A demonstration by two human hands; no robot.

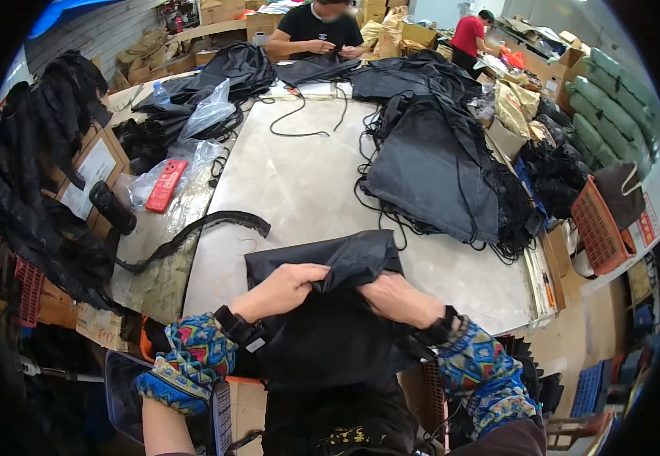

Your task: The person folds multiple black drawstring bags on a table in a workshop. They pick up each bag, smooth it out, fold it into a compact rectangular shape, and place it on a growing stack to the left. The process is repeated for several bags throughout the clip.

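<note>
A black fabric bag (307,342) lies over the near edge of the table and hangs down toward me. My left hand (281,290) grips its upper part, fingers closed on the folded cloth. On the other side of the fold, my right hand (400,298) is closed on the same bag, its fingertips hidden in the fabric. To the right lies a stack of black drawstring bags (432,171) with loose black cords along its edges. A long black fabric strip (193,228) curls onto the table left of the bag.
The pale table (277,171) stretches ahead. At left lie a red phone (167,186), a dark cylindrical object (111,207) and clear plastic (208,110). A person in black (316,34) handles black fabric at the far end. An orange basket (600,228) stands at right, a blue bin (117,395) below left.
</note>
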